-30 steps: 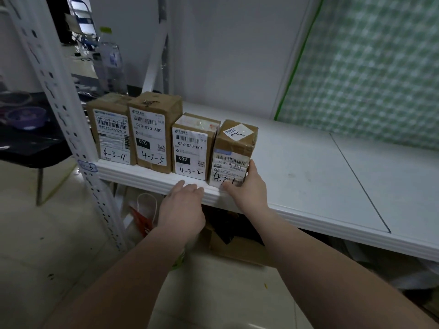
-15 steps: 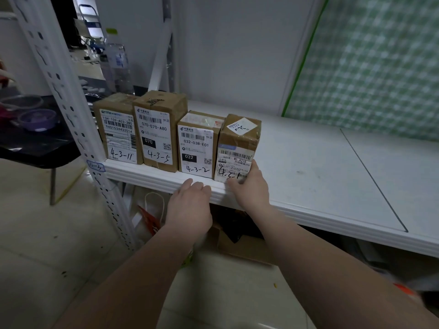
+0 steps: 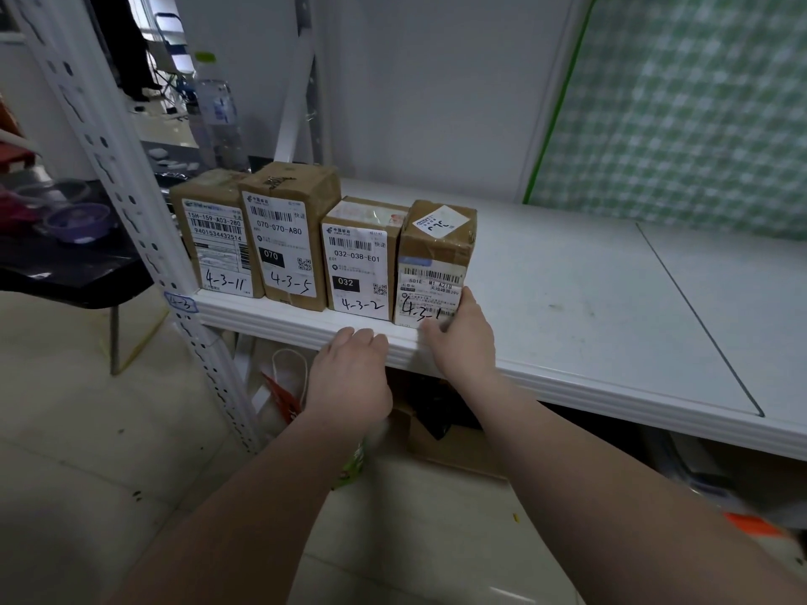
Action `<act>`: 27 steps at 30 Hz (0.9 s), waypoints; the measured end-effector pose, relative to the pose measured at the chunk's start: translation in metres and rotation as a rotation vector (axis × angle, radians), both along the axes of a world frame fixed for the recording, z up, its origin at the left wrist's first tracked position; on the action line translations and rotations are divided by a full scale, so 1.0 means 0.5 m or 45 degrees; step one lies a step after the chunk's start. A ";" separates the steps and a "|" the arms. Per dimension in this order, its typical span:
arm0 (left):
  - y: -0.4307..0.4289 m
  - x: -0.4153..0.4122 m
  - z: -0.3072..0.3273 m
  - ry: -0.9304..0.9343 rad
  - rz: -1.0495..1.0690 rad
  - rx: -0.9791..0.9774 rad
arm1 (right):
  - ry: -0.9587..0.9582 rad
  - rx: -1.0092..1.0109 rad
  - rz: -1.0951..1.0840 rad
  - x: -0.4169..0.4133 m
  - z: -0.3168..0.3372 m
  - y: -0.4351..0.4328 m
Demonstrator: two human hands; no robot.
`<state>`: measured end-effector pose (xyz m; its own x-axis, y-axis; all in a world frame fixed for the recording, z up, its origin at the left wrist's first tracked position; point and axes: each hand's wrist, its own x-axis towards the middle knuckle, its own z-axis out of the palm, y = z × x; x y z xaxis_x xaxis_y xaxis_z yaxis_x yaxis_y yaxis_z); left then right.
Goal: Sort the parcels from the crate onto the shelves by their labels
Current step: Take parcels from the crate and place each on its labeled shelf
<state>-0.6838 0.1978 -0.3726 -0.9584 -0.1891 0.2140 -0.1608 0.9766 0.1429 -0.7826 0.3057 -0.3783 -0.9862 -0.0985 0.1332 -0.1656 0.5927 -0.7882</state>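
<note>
On the shelf [image 3: 567, 307], right hand [image 3: 460, 342] fingers [image 3: 470, 299] pinch the 4-3-1 parcel [image 3: 432, 255] low (thumb in front); left hand [image 3: 349, 377] fingers together.

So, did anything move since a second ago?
Nothing that shows. The right hand still holds the bottom corner of the 4-3-1 box. The left hand still rests on the edge of the shelf. The other three boxes stand in the same row. Only the camera shifted a little.
</note>
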 end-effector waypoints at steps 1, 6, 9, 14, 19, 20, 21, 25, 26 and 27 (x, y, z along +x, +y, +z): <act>0.000 0.000 0.000 -0.002 0.000 -0.005 | -0.002 -0.006 0.005 0.001 0.002 0.002; 0.000 -0.004 0.003 -0.020 0.003 -0.041 | -0.022 0.032 0.072 0.002 0.009 0.022; 0.003 -0.007 0.005 -0.033 0.004 -0.046 | -0.035 0.060 0.120 0.002 0.020 0.029; 0.005 -0.005 0.006 -0.053 0.015 -0.047 | -0.041 0.014 0.099 0.007 0.030 0.031; 0.006 -0.008 0.008 -0.069 0.020 -0.046 | -0.017 -0.011 0.094 0.020 0.033 0.036; 0.006 -0.010 0.008 -0.071 0.020 -0.045 | -0.010 -0.014 0.098 0.020 0.033 0.037; 0.006 -0.011 0.008 -0.074 0.021 -0.046 | -0.007 -0.014 0.102 0.021 0.032 0.037; 0.004 -0.009 0.005 -0.107 0.018 -0.049 | 0.022 0.017 0.098 0.026 0.029 0.043; 0.004 -0.007 0.006 -0.124 0.019 -0.044 | 0.029 0.042 0.096 0.029 0.032 0.046; 0.004 -0.006 0.011 -0.151 0.023 -0.028 | 0.017 0.073 0.091 0.034 0.037 0.049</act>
<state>-0.6870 0.1997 -0.3670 -0.9737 -0.2030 0.1035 -0.1929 0.9761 0.1004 -0.7657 0.3303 -0.3597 -0.9745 -0.1766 0.1386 -0.2197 0.6232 -0.7506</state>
